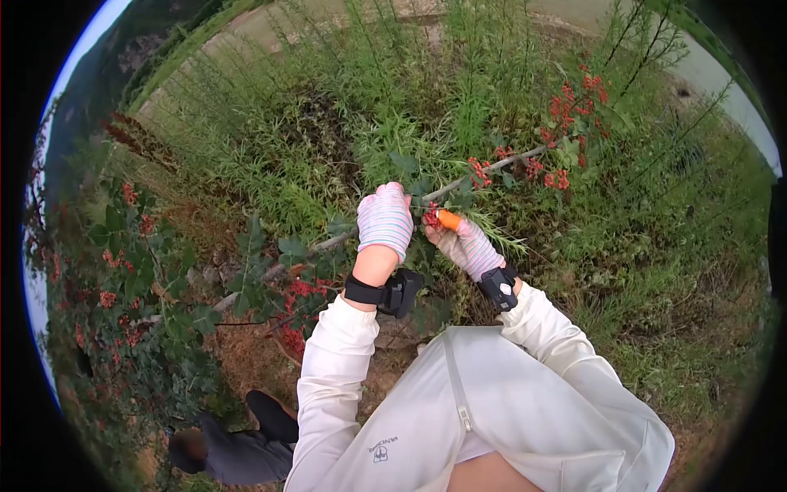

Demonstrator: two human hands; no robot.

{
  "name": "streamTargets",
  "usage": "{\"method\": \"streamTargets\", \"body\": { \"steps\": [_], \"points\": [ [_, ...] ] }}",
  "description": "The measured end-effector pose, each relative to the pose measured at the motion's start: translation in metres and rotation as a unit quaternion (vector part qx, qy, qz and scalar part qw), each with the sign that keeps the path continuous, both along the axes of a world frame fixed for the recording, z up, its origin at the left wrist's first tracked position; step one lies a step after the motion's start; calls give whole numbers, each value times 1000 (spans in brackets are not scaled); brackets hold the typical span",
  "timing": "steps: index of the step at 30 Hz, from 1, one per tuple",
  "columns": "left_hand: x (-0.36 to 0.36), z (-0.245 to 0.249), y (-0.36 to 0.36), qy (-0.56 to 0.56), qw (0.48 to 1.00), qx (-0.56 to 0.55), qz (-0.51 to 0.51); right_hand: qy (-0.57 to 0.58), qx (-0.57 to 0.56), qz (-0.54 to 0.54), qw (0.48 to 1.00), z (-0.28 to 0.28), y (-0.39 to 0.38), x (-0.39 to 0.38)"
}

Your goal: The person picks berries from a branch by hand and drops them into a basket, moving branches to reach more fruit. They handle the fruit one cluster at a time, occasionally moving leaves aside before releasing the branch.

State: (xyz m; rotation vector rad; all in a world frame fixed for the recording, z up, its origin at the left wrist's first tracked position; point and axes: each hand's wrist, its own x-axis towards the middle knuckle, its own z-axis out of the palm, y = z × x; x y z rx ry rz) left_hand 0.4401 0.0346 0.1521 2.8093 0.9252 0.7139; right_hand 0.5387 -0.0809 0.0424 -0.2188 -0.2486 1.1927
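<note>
My left hand (385,217), in a striped fingerless glove, is closed around a long, slanting grey branch (459,183). My right hand (466,246) wears a similar glove and an orange finger cover (448,219). Its fingertips pinch a small red berry cluster (432,216) just below the branch, close beside my left hand. More red berry clusters (479,172) hang along the branch to the right. At its far end is a larger group of red berries (567,107). Green leaves partly hide my left fingers.
A leafy bush with red berries (106,299) fills the left side, and dense berries (295,316) hang below the branch. Tall green weeds (467,98) stand ahead. A person in dark clothes (246,443) is low at the bottom left. Water (721,90) lies beyond.
</note>
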Motion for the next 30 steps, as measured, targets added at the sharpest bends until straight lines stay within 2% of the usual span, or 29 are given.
{"method": "streamTargets", "body": {
  "steps": [4,6,11,14,17,21,26,28,29,30],
  "points": [
    [1,-2,1,13,1000,9,4,6,-15,-2,1000,-9,4,0],
    [0,-3,1,6,1000,18,-1,3,-20,-40,999,-5,6,-4],
    [0,3,0,34,999,15,6,-7,11,-18,1000,-2,4,4],
    [-4,28,-9,87,994,-51,-41,-44,-30,-15,998,5,-1,9],
    [-5,37,-8,158,983,-63,-71,-77,-67,-11,995,14,-5,12],
    [-5,36,-10,172,979,-60,-87,-106,-110,-19,988,23,-10,14],
    [-4,8,-3,139,984,-57,-100,-147,-156,-23,977,32,-13,12],
    [-3,0,-2,148,982,-80,-92,-325,-303,-97,890,40,-7,6],
    [-3,-2,-3,154,979,-100,-83,-323,-305,-98,890,38,-4,6],
    [-3,-2,-3,157,979,-100,-85,-503,-418,-96,751,36,0,7]
  ]
}}
